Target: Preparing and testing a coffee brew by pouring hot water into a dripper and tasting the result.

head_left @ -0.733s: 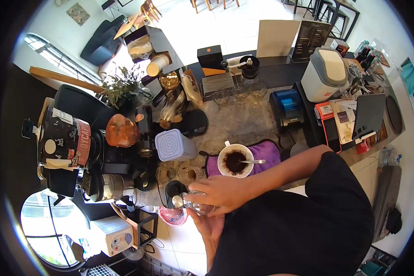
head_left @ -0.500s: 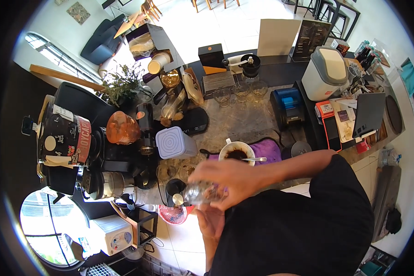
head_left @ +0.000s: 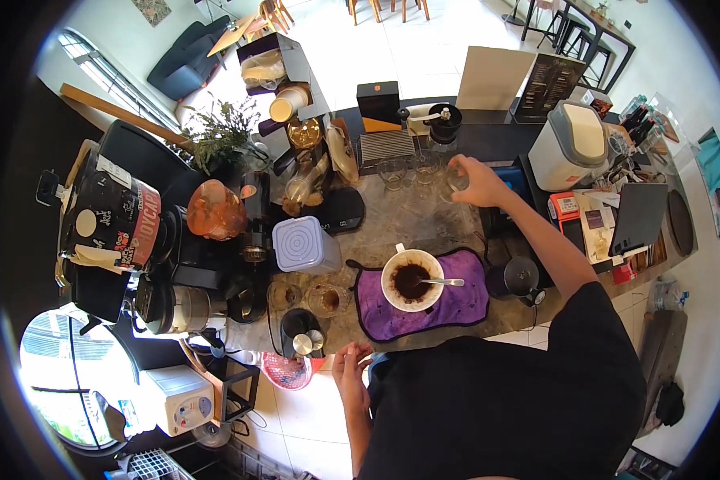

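Observation:
My right hand reaches to the far side of the counter, its fingers closed on a clear glass at the right end of a short row. Two more clear glasses, one of them this glass, stand left of it. By the near counter edge, my left hand hangs with its fingers curled together, and nothing shows in it. Between my hands, a white cup with dark coffee grounds and a spoon rests on a purple mat.
Left of the mat are two glasses with brown residue, such as this glass, and a white lidded canister. A black scale lies behind. A hand grinder stands far back; a black kettle is at the right. Below the counter sits a pink basket.
My right hand has swung from above my left hand, where it held a clear glass vessel, to the far glasses. My left hand's fingers have curled in. The view has shifted slightly.

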A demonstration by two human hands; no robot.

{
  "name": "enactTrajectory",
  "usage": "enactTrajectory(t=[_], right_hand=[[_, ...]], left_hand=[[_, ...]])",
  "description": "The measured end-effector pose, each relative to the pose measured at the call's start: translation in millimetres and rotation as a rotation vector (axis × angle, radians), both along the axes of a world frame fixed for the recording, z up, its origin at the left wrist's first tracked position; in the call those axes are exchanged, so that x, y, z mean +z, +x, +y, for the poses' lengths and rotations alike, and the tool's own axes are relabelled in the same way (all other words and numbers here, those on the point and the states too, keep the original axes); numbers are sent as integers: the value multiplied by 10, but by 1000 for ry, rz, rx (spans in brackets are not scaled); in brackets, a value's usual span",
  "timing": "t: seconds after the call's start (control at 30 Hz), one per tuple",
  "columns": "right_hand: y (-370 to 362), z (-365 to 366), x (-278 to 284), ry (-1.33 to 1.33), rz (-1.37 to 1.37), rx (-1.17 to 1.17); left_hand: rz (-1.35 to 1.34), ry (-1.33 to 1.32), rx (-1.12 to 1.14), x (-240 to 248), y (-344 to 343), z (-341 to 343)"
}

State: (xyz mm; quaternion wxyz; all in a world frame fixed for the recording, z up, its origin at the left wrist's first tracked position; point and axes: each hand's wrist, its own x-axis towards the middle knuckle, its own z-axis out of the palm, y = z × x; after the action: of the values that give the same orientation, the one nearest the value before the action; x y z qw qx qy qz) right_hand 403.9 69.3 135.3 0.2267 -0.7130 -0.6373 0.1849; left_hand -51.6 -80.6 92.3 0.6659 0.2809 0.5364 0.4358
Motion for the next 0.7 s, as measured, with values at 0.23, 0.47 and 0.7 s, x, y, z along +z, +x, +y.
enactTrajectory(t=[0.23, 0.47, 0.7], right_hand=[[122, 72, -507, -115, -82, -103], [76, 126, -560, -154, -91, -167], [31, 189, -567, -201, -91, -190]], left_hand=[[213, -34, -213, -351, 58, 28], [213, -75, -231, -543, 67, 44], [201, -83, -232, -590, 53, 29]])
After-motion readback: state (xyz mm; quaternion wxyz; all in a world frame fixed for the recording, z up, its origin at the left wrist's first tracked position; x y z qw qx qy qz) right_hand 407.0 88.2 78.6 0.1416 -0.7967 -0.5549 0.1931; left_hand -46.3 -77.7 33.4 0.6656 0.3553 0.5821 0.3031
